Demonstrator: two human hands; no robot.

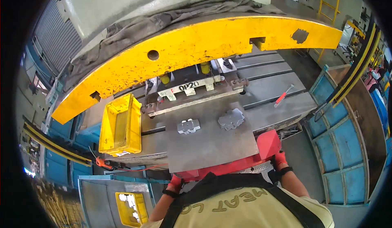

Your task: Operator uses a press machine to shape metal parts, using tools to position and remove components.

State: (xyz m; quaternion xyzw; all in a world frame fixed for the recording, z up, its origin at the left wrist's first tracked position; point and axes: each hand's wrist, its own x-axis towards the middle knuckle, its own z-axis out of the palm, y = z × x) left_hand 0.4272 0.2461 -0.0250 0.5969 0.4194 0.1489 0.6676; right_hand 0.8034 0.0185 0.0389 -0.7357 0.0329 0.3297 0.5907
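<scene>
Got left hand [175, 182] near 7 o'clock, right hand [280, 159] at 4, by the red bar [228, 164], can't tell if open or closed, probably to be clear of the die [190, 86], plus smaller metal part [188, 126] at 6 o'clock from it, bigger metal part [231, 119] at 4, likely for easy reach

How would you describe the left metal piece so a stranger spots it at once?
Start at the big yellow beam, then go down the picture to the grey plate. The left metal piece lies on it, nearer the large yellow crate. It looks smaller than its neighbour, the right metal piece.
</scene>
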